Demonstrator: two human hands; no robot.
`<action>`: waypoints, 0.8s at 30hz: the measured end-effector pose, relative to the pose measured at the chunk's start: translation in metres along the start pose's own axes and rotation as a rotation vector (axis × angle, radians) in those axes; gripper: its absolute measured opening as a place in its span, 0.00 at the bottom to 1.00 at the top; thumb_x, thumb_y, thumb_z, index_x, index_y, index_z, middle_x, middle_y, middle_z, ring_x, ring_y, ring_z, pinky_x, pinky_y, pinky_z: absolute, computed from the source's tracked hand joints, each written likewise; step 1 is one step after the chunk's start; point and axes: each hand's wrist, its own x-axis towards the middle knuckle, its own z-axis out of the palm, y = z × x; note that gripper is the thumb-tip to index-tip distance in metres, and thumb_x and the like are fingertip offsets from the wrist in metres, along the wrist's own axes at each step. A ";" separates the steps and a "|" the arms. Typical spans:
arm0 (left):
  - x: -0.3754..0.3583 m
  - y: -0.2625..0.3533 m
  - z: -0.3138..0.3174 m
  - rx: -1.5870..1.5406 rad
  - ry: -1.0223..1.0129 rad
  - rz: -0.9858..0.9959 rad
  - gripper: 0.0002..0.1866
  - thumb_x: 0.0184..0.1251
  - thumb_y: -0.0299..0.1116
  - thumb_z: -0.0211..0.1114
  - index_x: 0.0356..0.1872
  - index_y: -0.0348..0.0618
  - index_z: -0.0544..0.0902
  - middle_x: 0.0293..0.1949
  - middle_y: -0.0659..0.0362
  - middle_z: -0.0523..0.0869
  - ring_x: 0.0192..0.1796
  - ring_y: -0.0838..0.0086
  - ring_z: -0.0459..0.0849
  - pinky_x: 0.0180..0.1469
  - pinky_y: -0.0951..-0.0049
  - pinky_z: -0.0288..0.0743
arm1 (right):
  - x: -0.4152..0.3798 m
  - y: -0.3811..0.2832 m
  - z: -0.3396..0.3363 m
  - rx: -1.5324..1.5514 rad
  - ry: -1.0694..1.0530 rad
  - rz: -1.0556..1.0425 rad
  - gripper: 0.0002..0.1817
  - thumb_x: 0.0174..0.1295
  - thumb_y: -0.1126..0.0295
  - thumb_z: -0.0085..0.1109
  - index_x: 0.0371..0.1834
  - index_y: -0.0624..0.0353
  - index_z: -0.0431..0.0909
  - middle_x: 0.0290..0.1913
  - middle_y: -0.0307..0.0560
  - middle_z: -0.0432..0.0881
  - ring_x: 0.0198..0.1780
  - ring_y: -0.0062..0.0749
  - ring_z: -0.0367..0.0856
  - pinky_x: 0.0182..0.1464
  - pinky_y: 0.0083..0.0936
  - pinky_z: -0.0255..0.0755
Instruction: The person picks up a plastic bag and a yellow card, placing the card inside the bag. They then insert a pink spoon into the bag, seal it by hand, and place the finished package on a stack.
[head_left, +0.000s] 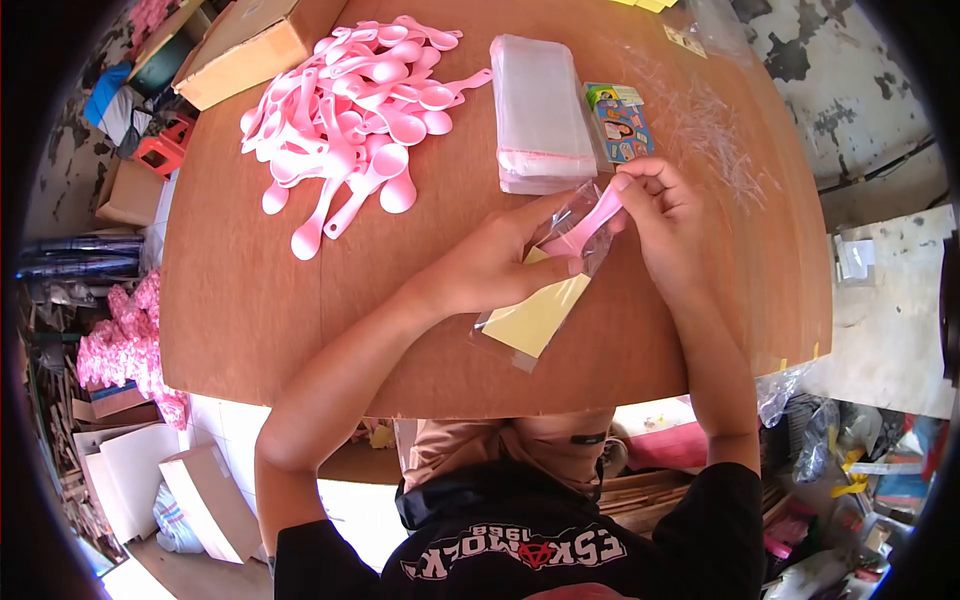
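My left hand [510,255] grips a clear plastic bag [525,362] with a pale yellow card [540,315] inside it. A pink measuring spoon [595,222] lies partly in the bag's upper end, tilted up to the right. My right hand [655,205] pinches the spoon's handle end between thumb and fingers. The bowl of that spoon is partly hidden by my left hand. Just beyond my hands lies a stack of clear plastic bags [542,105]. Beside the stack is a small colourful printed pack [622,125].
A heap of pink measuring spoons [350,110] covers the table's far left, near a cardboard box [250,50]. Thin clear plastic strips [715,135] are scattered at the right of the wooden table [270,330]. Pink bundles [125,335] stand on the left beyond the edge.
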 end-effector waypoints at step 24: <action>0.000 -0.015 0.008 -0.167 0.120 0.054 0.36 0.69 0.30 0.66 0.73 0.30 0.59 0.40 0.57 0.83 0.41 0.81 0.78 0.41 0.76 0.74 | -0.003 -0.002 0.001 -0.042 0.039 -0.141 0.07 0.64 0.77 0.63 0.42 0.66 0.77 0.32 0.43 0.84 0.29 0.18 0.82 0.28 0.13 0.74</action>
